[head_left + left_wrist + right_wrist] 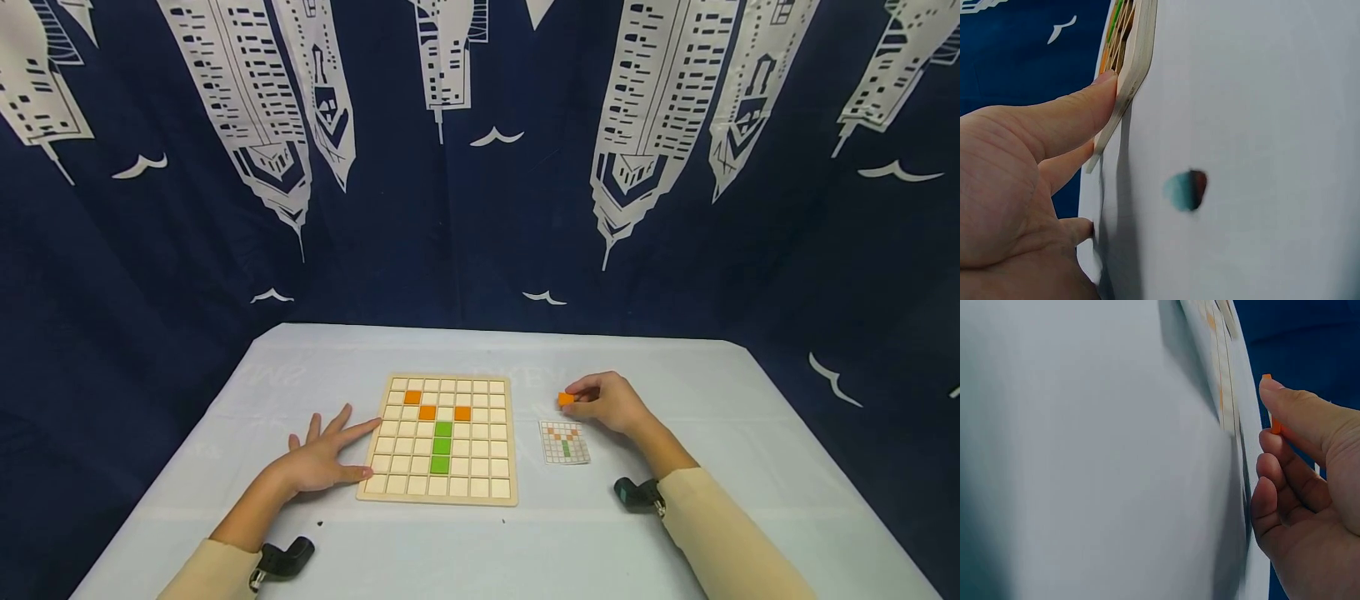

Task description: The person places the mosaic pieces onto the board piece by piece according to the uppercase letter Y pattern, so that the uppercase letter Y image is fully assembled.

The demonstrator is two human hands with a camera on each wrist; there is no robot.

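A square wooden grid board (480, 501) lies flat on the table, its cells mostly cream. Three orange tiles (412, 397) sit in its upper rows, and below them three green tiles (442, 445) form a column. My left hand (318, 458) spreads its fingers at the board's left side, thumb and index touching the frame; in the left wrist view the thumb (1079, 115) presses the edge. Right of the board, my right hand (611, 402) pinches an orange tile (566, 400) between thumb and fingers. The same tile (1275, 425) stands on edge in the right wrist view.
A small paper card (565, 442) printted with a coloured grid pattern lies between the board and my right forearm. Dark specks (320, 523) dot the white table (420, 550). Behind hangs a navy cloth (450, 225) with white buildings and birds.
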